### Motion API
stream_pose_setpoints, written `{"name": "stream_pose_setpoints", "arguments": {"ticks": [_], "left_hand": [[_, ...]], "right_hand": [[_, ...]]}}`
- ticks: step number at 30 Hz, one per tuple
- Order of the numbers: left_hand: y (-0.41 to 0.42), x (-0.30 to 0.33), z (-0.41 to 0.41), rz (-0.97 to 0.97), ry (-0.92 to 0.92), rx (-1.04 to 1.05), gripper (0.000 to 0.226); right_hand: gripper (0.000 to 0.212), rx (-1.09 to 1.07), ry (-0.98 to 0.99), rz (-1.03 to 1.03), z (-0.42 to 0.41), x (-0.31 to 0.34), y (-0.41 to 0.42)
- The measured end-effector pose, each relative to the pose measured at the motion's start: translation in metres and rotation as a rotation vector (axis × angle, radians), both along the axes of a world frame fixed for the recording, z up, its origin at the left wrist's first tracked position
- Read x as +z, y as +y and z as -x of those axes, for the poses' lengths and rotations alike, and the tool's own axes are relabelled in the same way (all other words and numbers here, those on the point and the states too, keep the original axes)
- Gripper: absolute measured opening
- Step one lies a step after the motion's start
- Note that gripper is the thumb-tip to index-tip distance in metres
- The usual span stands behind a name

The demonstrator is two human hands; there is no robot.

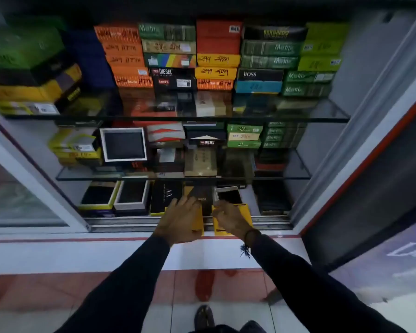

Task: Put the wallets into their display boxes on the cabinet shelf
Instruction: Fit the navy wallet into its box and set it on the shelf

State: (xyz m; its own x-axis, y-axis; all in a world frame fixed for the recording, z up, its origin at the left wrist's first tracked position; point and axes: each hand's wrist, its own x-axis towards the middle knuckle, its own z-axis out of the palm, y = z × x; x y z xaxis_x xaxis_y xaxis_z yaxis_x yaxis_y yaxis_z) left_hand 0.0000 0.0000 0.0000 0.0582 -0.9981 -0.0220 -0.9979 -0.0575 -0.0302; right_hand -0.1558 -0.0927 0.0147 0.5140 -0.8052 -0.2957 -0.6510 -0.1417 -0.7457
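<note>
Both hands reach into the cabinet's bottom shelf. My left hand lies palm down, fingers spread, gripping a box with a black top and yellow sides. Just to its right, my right hand curls its fingers over the front of a yellow box. Behind that hand an open white-rimmed box shows a dark wallet inside. At the left of the same shelf stand two open display boxes, one yellow-rimmed and one white-rimmed, both with dark wallets. What lies inside the held boxes is hidden.
A black box with pale lettering stands left of my left hand. Two glass shelves above carry stacked orange, green, yellow and black boxes. The sliding-door track runs along the front. An open glass door stands at the right.
</note>
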Motion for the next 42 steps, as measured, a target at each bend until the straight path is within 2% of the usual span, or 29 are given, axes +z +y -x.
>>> {"name": "stream_pose_setpoints", "arguments": {"ticks": [1,2,3,5,7,11,17,20,25,28,30,32,34,38,42], "left_hand": [[-0.004,-0.006,0.0,-0.084,0.021,0.024,0.091],[-0.009,-0.011,0.0,-0.115,0.031,0.046,0.095],[-0.013,-0.019,-0.001,-0.157,0.026,0.054,0.098],[-0.021,-0.029,0.0,-0.207,0.011,0.065,0.101],[-0.03,-0.034,-0.001,-0.214,0.037,0.078,0.104],[-0.039,-0.029,-0.012,-0.207,0.161,0.092,0.125],[-0.03,0.003,-0.041,-0.149,0.463,0.111,0.125],[-0.022,0.014,-0.061,-0.151,0.537,0.133,0.12],[0.01,0.021,-0.098,-0.135,0.883,0.254,0.107],[0.038,0.014,-0.114,-0.13,1.107,0.36,0.109],[0.05,0.004,-0.117,-0.143,1.187,0.438,0.111],[0.053,-0.003,-0.116,-0.141,1.203,0.483,0.112],[0.051,-0.008,-0.112,-0.13,1.14,0.484,0.115],[0.043,-0.012,-0.105,-0.133,1.021,0.473,0.114],[0.032,-0.022,-0.082,-0.135,0.957,0.486,0.105]], "right_hand": [[0.03,-0.017,-0.034,-0.153,-0.004,-0.004,0.002],[0.026,0.03,0.036,-0.247,-0.009,-0.006,0.004],[0.022,0.084,0.086,-0.289,-0.016,-0.01,0.004],[0.027,0.148,0.146,-0.311,-0.026,-0.022,0.005],[0.032,0.097,0.141,-0.354,-0.033,-0.031,0.003],[0.037,-0.077,0.024,-0.463,-0.038,-0.04,0.001],[0.019,-0.172,0.036,-0.266,-0.047,-0.049,0.002],[0.02,-0.212,0.101,-0.215,-0.049,-0.049,0.001],[0.018,-0.327,0.023,-0.218,-0.039,-0.046,-0.007],[0.024,-0.376,-0.026,-0.255,-0.026,-0.046,-0.017],[0.026,-0.37,-0.077,-0.289,-0.02,-0.052,-0.021],[0.031,-0.376,-0.119,-0.299,-0.017,-0.059,-0.027],[0.034,-0.384,-0.14,-0.299,-0.016,-0.054,-0.029],[0.021,-0.424,-0.167,-0.261,-0.015,-0.034,-0.029],[0.019,-0.423,-0.14,-0.177,-0.021,-0.035,-0.025]]}}
